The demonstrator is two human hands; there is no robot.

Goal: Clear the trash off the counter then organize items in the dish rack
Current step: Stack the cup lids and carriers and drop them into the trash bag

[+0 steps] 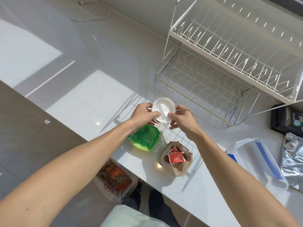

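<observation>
Two hands are working over the white counter [101,89]: left hand [144,114] and right hand [182,117] are each pinching one small round clear plastic container [161,110], thumbs pressing on its top, just near of the two-tier wire dish rack [229,63]. Lying near of it: one green wrapper [145,138], one crumpled brown bag [176,158] holding red sauce packets [176,157]. One clear lidded box [260,163] is sitting at right.

We see bright daylight falling in hard patches across the counter [91,99], the dish rack [229,51] casting crisp line shadows; wide-angle bending at edges.
</observation>
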